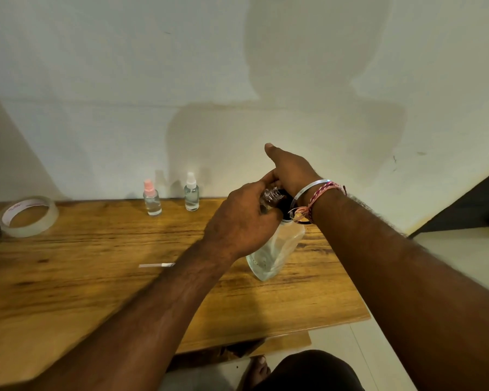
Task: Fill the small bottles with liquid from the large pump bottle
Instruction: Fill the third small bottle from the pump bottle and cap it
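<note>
Clear plastic is most of what I have to work with: the large pump bottle [274,249] stands near the right end of the wooden table [96,277], its liquid low, its black pump head mostly hidden under my right hand [290,172]. My left hand [243,218] is curled around a small bottle [270,196], open threaded neck showing, held right at the pump. The right hand lies over the pump top with the thumb stuck out straight; how its fingers sit on the pump I cannot tell, since the hand itself covers them.

By my reading, I am mid-fill on this bottle. Two capped small bottles, the pink-capped bottle [152,198] and the white-capped bottle [191,193], stand well apart from my hands at the wall, both showing liquid — they look done.

To do this well I would keep the small neck snug under the spout — which I cannot actually see — and press in short, slow strokes so nothing squirts past the narrow mouth. The big bottle is light and nearly empty, so I'd push straight down, not sideways, or it may tip. I'd stop short of the threads to leave room for the sprayer.

A tape roll [29,215] sits at the far left.
</note>
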{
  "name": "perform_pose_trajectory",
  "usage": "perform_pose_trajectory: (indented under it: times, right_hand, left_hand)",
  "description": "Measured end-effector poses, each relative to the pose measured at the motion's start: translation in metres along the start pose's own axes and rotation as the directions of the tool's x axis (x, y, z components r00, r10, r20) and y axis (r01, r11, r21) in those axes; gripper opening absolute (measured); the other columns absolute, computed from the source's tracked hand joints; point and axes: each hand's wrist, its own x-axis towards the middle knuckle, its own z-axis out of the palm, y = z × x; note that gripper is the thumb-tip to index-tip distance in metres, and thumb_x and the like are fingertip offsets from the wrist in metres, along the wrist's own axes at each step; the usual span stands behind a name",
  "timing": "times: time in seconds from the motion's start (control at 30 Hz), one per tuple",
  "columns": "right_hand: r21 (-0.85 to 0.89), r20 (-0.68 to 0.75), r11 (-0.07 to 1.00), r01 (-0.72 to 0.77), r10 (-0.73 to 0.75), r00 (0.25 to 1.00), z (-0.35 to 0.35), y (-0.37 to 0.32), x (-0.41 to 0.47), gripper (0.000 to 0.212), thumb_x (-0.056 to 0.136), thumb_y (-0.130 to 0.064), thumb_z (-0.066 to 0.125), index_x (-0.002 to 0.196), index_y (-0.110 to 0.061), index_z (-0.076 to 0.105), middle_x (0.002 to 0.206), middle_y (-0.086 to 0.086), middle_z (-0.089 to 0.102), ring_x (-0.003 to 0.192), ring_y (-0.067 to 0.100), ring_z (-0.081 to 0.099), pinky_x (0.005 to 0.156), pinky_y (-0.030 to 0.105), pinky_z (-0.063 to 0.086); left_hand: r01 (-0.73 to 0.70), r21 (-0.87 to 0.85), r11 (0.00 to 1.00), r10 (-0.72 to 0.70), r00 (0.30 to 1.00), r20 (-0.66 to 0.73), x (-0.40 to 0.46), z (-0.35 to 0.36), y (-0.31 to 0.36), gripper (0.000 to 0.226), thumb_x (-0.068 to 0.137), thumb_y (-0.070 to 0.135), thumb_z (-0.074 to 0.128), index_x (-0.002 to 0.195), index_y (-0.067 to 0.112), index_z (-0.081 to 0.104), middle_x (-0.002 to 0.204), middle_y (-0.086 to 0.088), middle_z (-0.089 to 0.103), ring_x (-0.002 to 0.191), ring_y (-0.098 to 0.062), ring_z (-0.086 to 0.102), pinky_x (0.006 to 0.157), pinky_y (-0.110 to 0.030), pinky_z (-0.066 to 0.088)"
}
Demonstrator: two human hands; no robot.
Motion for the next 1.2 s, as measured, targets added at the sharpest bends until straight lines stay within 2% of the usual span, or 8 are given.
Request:
perform_pose_trajectory:
  times: [0.17,0.3,0.47,0.57,0.8,0.97,1.03,1.2]
  right_hand:
    - [-0.100,-0.012,0.994,0.043,-0.044,0.999,-0.001,-0.004,-0.005,0.070,0.097,-0.068,0.039,0.085,-0.008,0.073,0.088,0.009,0.073,0.090,0.029,0.070,0.098,0.049,0.052]
    - [0.003,0.056,1.000,0.018,-0.019,0.998,-0.004,-0.008,-0.007,0.069,0.097,-0.067,0.042,0.093,-0.006,0.073,0.085,0.012,0.075,0.082,0.030,0.071,0.087,0.043,0.058]
    - [0.178,0.123,0.983,-0.052,0.030,0.992,-0.015,-0.013,-0.002,0.065,0.102,-0.059,0.039,0.149,-0.015,0.046,0.086,0.014,0.079,0.067,0.029,0.075,0.063,0.035,0.059]
    - [0.150,0.125,0.985,-0.085,0.067,0.990,-0.018,-0.011,-0.007,0.065,0.101,-0.060,0.040,0.138,-0.010,0.056,0.089,0.015,0.078,0.064,0.028,0.074,0.060,0.034,0.060]
    - [0.094,0.095,0.993,-0.067,0.058,0.994,-0.015,-0.009,-0.014,0.066,0.103,-0.059,0.039,0.138,-0.006,0.056,0.053,0.005,0.070,0.038,0.017,0.064,0.037,0.024,0.050]
    - [0.106,0.095,0.989,-0.105,0.095,0.991,-0.015,-0.010,-0.015,0.070,0.102,-0.063,0.034,0.112,-0.004,0.070,0.070,0.010,0.075,0.055,0.022,0.068,0.047,0.022,0.052]
    - [0.139,0.101,0.985,-0.105,0.091,0.991,-0.016,-0.009,-0.012,0.070,0.101,-0.065,0.035,0.128,-0.007,0.064,0.072,0.012,0.076,0.053,0.023,0.070,0.050,0.026,0.056]
    - [0.176,0.127,0.983,-0.060,0.037,0.991,-0.018,-0.010,-0.008,0.068,0.098,-0.065,0.043,0.149,-0.020,0.044,0.078,0.013,0.078,0.068,0.030,0.075,0.070,0.040,0.062]
  left_hand:
    - [0.004,0.014,1.000,-0.004,1.000,-0.021,0.000,0.003,-0.001,0.018,0.095,0.032,0.070,0.112,0.027,0.068,0.102,0.008,0.070,0.090,-0.011,0.067,0.078,-0.038,0.058]
    - [-0.011,-0.010,1.000,0.011,1.000,-0.020,-0.001,0.003,0.000,0.036,0.096,0.034,0.069,0.131,0.027,0.067,0.110,0.010,0.071,0.095,-0.008,0.067,0.083,-0.035,0.059]
    - [0.020,-0.013,1.000,-0.020,1.000,0.014,-0.002,0.001,0.003,0.046,0.083,0.058,0.064,0.122,0.033,0.070,0.106,0.013,0.072,0.091,-0.007,0.069,0.081,-0.040,0.061]
    - [0.015,-0.004,1.000,-0.015,1.000,0.021,-0.002,0.002,0.003,0.040,0.089,0.049,0.069,0.125,0.033,0.069,0.107,0.011,0.071,0.089,-0.009,0.068,0.074,-0.035,0.057]
    - [0.002,-0.007,1.000,-0.002,1.000,0.014,-0.002,0.000,0.000,0.039,0.095,0.034,0.071,0.133,0.034,0.066,0.108,0.006,0.069,0.093,-0.010,0.065,0.071,-0.028,0.047]
    - [-0.023,-0.005,1.000,0.023,1.000,-0.019,-0.004,-0.001,-0.001,0.023,0.095,0.031,0.071,0.115,0.040,0.067,0.093,0.018,0.067,0.084,-0.004,0.064,0.062,-0.018,0.043]
    - [-0.023,0.004,1.000,0.023,1.000,-0.021,-0.004,-0.002,0.000,0.020,0.094,0.028,0.070,0.101,0.044,0.061,0.081,0.020,0.064,0.073,-0.002,0.061,0.056,-0.016,0.038]
    - [-0.031,0.003,1.000,0.031,1.000,-0.004,-0.002,-0.003,0.002,0.035,0.094,0.032,0.071,0.129,0.034,0.068,0.098,0.015,0.071,0.083,-0.006,0.065,0.066,-0.024,0.045]
